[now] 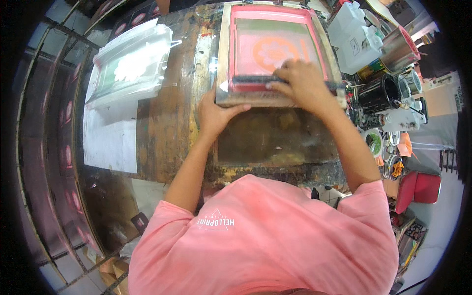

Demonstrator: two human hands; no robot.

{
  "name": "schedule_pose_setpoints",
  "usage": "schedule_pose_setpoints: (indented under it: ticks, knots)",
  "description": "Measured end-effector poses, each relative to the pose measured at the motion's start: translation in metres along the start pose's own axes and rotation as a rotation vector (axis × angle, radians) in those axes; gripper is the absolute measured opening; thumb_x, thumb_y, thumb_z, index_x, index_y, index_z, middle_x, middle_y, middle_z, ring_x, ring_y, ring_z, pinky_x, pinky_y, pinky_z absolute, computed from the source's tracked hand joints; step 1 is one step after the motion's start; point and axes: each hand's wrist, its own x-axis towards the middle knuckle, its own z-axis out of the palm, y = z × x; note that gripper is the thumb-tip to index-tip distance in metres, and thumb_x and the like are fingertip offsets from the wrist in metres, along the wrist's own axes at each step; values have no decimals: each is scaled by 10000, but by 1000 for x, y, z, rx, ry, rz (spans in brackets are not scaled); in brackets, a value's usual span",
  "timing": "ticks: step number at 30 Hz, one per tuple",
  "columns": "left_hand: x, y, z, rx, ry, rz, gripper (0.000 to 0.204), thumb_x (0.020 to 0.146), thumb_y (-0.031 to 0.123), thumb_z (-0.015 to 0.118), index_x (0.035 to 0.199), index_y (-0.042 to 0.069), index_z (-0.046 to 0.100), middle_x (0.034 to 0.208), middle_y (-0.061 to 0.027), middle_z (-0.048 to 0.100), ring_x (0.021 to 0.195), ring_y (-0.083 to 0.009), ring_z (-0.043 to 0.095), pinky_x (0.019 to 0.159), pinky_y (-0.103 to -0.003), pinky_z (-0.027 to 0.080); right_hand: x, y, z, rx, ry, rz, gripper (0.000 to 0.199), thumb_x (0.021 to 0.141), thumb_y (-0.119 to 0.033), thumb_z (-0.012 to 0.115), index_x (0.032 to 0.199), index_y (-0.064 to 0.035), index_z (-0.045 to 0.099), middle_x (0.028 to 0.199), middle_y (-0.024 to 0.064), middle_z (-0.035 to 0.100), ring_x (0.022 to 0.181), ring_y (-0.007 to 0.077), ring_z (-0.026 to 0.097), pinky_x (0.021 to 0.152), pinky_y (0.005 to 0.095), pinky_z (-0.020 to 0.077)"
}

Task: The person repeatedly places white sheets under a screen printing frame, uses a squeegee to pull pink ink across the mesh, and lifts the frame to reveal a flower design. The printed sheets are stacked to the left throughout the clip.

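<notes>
**Under the right fingers: squeegee at the near end of the screen**

Right hand (301,81) pinches the dark squeegee (251,78) between thumb and curled fingers; blurred, so finger spacing cannot be told. Left hand (215,114): thumb spread from the fingers, lying along the near rail; fingers at the near left corner of the wooden screen-printing frame (223,49). Just beyond the right fingertips: orange flower motif (273,53) on the mesh (245,55). Well left of the left fingers: white sheet (110,137) on the stained worktable (164,132).

Step, as judged: an ink stroke. Good practice: constant blade angle, even pressure end to end, left hand pinning the corner. Risk: one-handed grip may load one end, leaving patchy ink.
</notes>
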Motion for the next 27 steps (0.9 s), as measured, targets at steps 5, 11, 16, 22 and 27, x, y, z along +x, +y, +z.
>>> schedule_pose_setpoints:
  ticks: [5, 11, 16, 22, 27]
  knots:
    - [-11, -37, 17, 403, 49, 41, 977, 497, 669, 956, 1209, 35, 741, 1130, -73, 604, 1172, -293, 537, 1051, -464, 330, -39, -21, 44, 158, -97, 136, 366, 894, -370, 771, 1115, -82, 732, 1013, 130, 721, 954, 348, 696, 800, 473, 557]
    - [-8, -39, 17, 399, 28, 89, 1045, 473, 659, 966, 1277, 38, 720, 1069, -61, 595, 1106, -269, 552, 1001, -434, 327, -6, 12, 77, 52, 25, 78, 425, 830, -331, 821, 1179, -114, 713, 1050, 91, 663, 962, 311, 675, 777, 449, 572]
    - [-7, -41, 14, 367, 11, 76, 1119, 468, 665, 964, 1361, 48, 690, 1065, -67, 594, 1090, -256, 556, 991, -427, 322, 88, 84, 109, -67, 146, 55, 361, 922, -420, 727, 1147, -138, 716, 1030, 92, 668, 976, 326, 681, 773, 469, 569]
    - [-9, -39, 13, 361, 57, 114, 1152, 500, 677, 953, 1425, 58, 656, 1091, -70, 611, 1107, -255, 558, 1025, -434, 325, 146, 117, 78, -8, 0, 66, 416, 997, -497, 628, 1116, -111, 727, 1011, 153, 728, 971, 370, 703, 807, 514, 559]
    - [-10, -44, 16, 244, 84, 126, 1216, 542, 745, 907, 1461, 6, 610, 1049, -109, 662, 966, -261, 582, 995, -416, 337, 65, 54, 13, 200, -223, 91, 485, 990, -536, 634, 1108, -77, 739, 999, 213, 749, 939, 423, 717, 825, 540, 548]
